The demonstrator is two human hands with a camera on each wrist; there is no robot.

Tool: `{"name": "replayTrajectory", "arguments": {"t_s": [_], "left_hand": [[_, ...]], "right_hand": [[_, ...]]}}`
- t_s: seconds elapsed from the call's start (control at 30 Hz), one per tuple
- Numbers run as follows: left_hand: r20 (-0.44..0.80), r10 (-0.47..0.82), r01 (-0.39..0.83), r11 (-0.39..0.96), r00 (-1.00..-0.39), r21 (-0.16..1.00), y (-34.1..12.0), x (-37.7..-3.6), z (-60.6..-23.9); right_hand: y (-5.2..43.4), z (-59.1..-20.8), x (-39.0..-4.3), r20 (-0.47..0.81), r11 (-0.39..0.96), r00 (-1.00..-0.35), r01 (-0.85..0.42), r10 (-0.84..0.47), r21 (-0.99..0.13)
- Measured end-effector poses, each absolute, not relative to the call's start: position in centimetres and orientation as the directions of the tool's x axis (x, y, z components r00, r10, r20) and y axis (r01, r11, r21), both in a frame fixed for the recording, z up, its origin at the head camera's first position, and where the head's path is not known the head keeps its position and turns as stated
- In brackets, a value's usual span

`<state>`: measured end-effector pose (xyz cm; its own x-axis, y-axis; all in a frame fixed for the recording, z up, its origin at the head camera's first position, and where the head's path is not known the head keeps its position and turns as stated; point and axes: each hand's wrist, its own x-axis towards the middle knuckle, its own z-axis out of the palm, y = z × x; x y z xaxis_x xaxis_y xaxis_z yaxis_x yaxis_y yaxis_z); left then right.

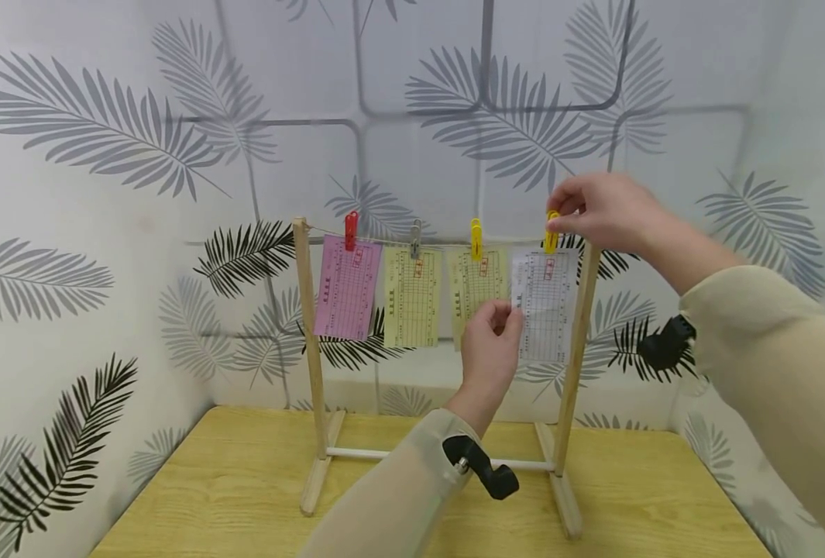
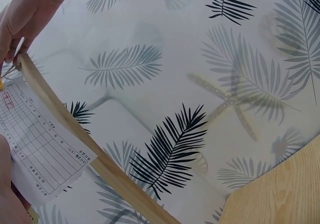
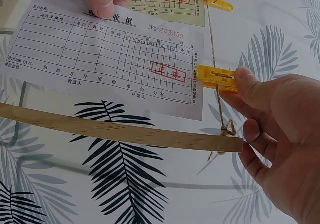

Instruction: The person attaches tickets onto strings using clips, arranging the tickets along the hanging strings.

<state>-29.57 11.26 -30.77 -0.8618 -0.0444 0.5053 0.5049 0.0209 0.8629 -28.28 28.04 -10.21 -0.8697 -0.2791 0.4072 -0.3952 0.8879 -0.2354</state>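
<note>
A wooden rack [image 1: 307, 349] on the table carries a string [image 3: 216, 104] with several paper slips. The white slip [image 1: 546, 306] hangs rightmost, under a yellow clip [image 1: 551, 232]. My right hand [image 1: 557, 218] pinches that yellow clip [image 3: 216, 78] at the string, close to the right post [image 1: 578, 341]. My left hand [image 1: 507, 314] pinches the white slip's left edge between thumb and fingers [image 3: 102, 2]. In the left wrist view the white slip [image 2: 40, 139] lies beside the post [image 2: 100, 164], with my right hand [image 2: 22, 24] at its top.
Left of the white slip hang a yellow slip [image 1: 478, 291] on a yellow clip [image 1: 476, 237], another yellow slip [image 1: 412, 306] on a grey clip [image 1: 415, 237], and a pink slip [image 1: 345, 288] on a red clip [image 1: 350, 229]. Leaf-patterned walls enclose the wooden table [image 1: 231, 496].
</note>
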Motion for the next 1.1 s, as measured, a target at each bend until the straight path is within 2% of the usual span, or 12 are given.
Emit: {"name": "replayTrajectory", "arguments": {"t_s": [0.47, 1.1], "left_hand": [[0.491, -0.029, 0.491, 0.015, -0.871, 0.871, 11.31, -29.51, -30.50], [0.500, -0.012, 0.500, 0.012, -0.866, 0.866, 10.92, -29.79, -31.10]], "right_hand": [[28.19, -10.14, -28.50, 0.337, 0.888, -0.900, -0.374, -0.278, -0.267], [28.40, -10.56, -28.68, 0.364, 0.883, -0.892, -0.379, -0.269, -0.278]]}}
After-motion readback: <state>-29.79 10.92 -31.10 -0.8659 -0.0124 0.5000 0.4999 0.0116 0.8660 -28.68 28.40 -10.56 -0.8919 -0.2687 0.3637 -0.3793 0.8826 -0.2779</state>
